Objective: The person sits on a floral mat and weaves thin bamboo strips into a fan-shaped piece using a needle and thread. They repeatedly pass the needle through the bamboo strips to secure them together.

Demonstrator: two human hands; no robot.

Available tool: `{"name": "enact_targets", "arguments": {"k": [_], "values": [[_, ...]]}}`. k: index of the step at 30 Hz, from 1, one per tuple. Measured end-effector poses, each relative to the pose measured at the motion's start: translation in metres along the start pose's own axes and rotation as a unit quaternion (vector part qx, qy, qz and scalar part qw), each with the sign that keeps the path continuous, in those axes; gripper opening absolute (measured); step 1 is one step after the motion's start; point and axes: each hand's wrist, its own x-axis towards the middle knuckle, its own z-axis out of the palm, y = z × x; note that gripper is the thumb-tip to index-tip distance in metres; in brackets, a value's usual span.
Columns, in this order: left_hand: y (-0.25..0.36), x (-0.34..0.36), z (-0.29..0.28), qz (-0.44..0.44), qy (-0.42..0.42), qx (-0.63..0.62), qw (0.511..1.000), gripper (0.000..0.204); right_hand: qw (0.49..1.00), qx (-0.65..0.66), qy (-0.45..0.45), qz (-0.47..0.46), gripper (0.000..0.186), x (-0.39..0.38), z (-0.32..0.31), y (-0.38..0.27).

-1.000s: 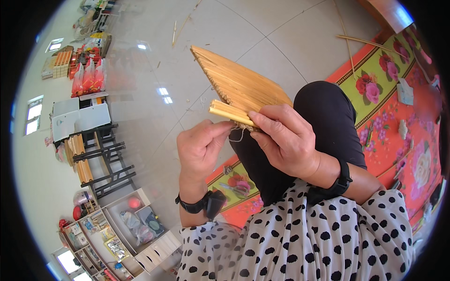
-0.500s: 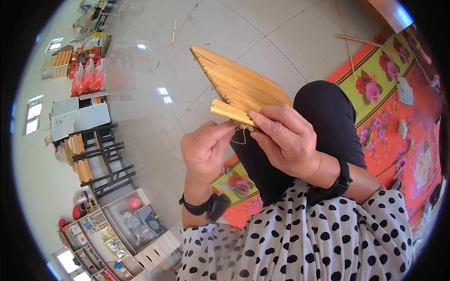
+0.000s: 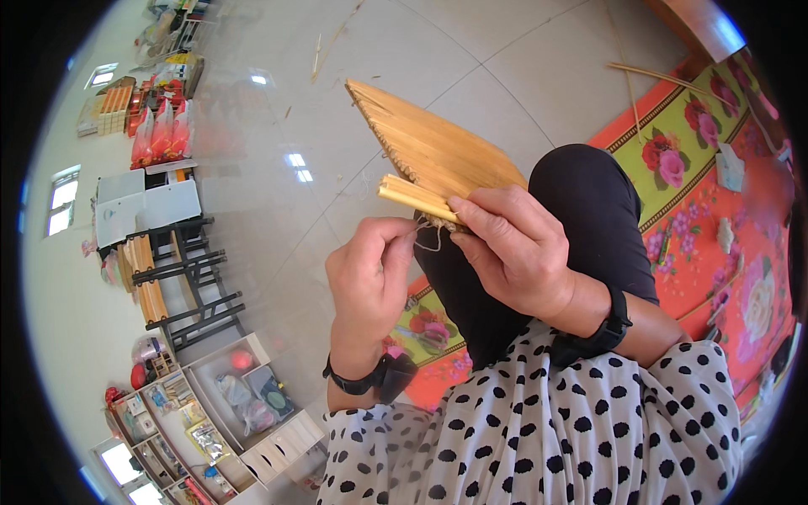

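Note:
A flat panel of yellow straw-like stalks (image 3: 446, 151), laid side by side and bound along one edge, rises over my knee. My right hand (image 3: 520, 246) grips its near corner, with the thumb and fingers pressed around a short bundle of thicker stalks (image 3: 411, 195) lying along the panel's edge. Just below that bundle, my left hand (image 3: 366, 271) is closed in a pinch on a thin pale string (image 3: 431, 248). The string hangs in a small loop beside the knotted binding. My right fingers hide part of the corner.
My dark-trousered knee (image 3: 582, 198) is under the work. A red floral mat (image 3: 686, 261) lies at the right, with loose stalks (image 3: 661, 76) across its far end. Folded black-legged tables (image 3: 181, 273) and a shelf unit with goods (image 3: 220, 408) stand at the left.
My left hand has drawn slightly down and left from the binding, its fingers curled more. More of the string's loop shows. The right hand keeps its grip, and the panel has barely shifted.

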Motion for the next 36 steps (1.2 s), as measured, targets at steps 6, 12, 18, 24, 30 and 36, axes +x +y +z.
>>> {"name": "enact_targets", "arguments": {"k": [6, 12, 18, 24, 30, 36], "values": [[0.01, 0.007, 0.008, -0.015, 0.006, -0.032, 0.999, 0.001, 1.0, -0.007, 0.01, -0.002, 0.045, -0.001, -0.001, 0.004], [0.027, 0.01, 0.017, -0.076, 0.021, -0.102, 0.992, 0.006, 1.0, 0.003, 0.005, 0.003, 0.045, -0.003, -0.001, 0.001], [0.029, 0.007, 0.025, -0.113, 0.054, -0.195, 0.973, 0.015, 1.0, -0.003, -0.007, 0.019, 0.043, -0.007, 0.001, -0.003], [0.025, 0.015, -0.008, -0.072, 0.041, 0.019, 0.996, 0.025, 0.998, -0.034, -0.036, 0.047, 0.036, 0.002, -0.004, -0.008], [-0.04, 0.056, -0.038, 0.216, 0.063, 0.273, 0.935, 0.047, 0.995, -0.029, -0.097, -0.002, 0.034, 0.008, 0.0, -0.012], [-0.082, 0.059, -0.031, 0.084, -0.073, 0.177, 0.978, 0.021, 0.989, -0.118, -0.09, -0.025, 0.033, 0.042, -0.015, 0.01]]}}
